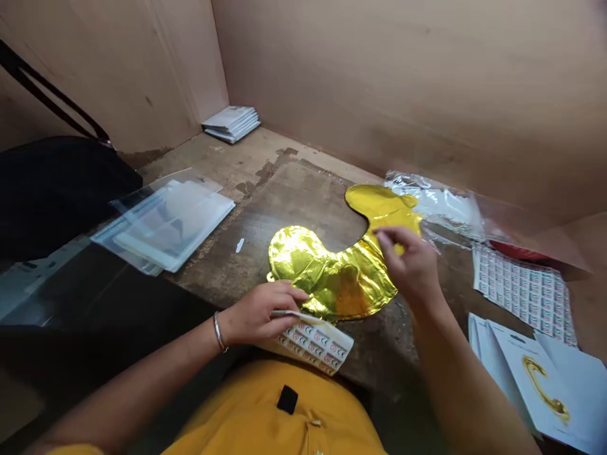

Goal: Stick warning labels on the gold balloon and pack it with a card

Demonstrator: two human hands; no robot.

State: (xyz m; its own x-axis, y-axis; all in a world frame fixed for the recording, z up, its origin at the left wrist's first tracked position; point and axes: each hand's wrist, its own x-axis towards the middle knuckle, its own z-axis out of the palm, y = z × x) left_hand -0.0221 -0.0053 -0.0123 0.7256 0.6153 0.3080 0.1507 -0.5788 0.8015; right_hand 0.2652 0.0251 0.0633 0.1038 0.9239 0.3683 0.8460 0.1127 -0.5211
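Observation:
A flat gold foil balloon (332, 278), curved like a large letter, lies on a worn wooden board (303, 215). My left hand (258, 313) grips a sheet of small printed stickers (315, 344) at the near edge of the board, close to the balloon's lower rim. My right hand (405, 265) sits over the balloon's upper arm, with curled fingers pinching the foil. That hand hides part of the foil, and I cannot see whether anything small lies between its fingertips.
Clear plastic sleeves (165, 227) lie left of the board, beside a black bag (52, 189). White packets (231, 123) are stacked in the back corner. On the right are a crumpled clear bag (431, 202), a larger sticker sheet (526, 294) and white cards (535, 379) printed with a gold letter.

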